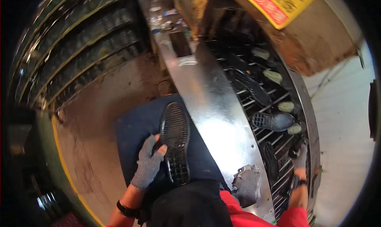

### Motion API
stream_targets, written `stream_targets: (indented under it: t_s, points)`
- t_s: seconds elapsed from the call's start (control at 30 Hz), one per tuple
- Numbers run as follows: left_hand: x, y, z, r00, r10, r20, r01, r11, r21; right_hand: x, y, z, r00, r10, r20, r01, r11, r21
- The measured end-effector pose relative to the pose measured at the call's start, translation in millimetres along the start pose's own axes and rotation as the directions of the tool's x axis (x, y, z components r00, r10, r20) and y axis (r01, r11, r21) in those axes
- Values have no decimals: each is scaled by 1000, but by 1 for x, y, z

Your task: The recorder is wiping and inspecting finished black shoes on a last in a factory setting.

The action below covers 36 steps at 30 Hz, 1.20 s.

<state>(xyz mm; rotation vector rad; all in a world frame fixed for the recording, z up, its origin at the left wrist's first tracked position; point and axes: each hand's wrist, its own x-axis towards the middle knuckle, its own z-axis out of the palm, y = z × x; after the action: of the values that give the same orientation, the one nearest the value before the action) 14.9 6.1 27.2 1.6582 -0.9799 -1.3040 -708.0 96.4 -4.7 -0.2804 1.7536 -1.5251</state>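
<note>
A black shoe sole [175, 137] with a ribbed tread lies lengthwise on my dark-blue-covered lap, tread up. My left hand [149, 163], in a grey glove with bare fingertips, grips its left edge, the thumb resting near the rim. Far to the right, my right hand [300, 159], gloved too, reaches over the slatted rack [283, 163]. Its fingers close on a small dark thing [295, 149] that I cannot make out. Just beyond that hand, another sole [274, 122] lies across the slats. A narrower black sole [270, 159] rests to its left.
Between lap and rack runs a shiny metal ledge [220, 124] with a torn grey pad [248, 183], a phone-like dark slab [180, 44] and a clear bottle [155, 11]. Several pale shoe-shaped pieces [273, 76] line the rack. Shelving [83, 48] stands at left; a yellow sign [279, 3] hangs above.
</note>
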Motion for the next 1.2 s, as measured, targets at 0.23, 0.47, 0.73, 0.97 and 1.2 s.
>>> stream_targets:
  t_s: [0.23,0.47,0.73,0.97,1.2]
  points:
    - [30,34,3,922,346,177,-291,917,-274,-131,17,108,920,-172,352,256,944,-208]
    - [37,69,50,901,257,348,-42,853,-521,-260,47,323,494,178,851,388,831,-400]
    - [29,60,-6,821,432,373,3,651,-759,-299,65,404,96,488,868,-405,815,-414]
    - [90,30,24,726,656,207,-583,427,691,-299,36,387,394,435,810,-408,872,-270]
    - [73,74,-30,933,246,262,9,712,-702,-290,54,391,464,432,773,-297,899,-323]
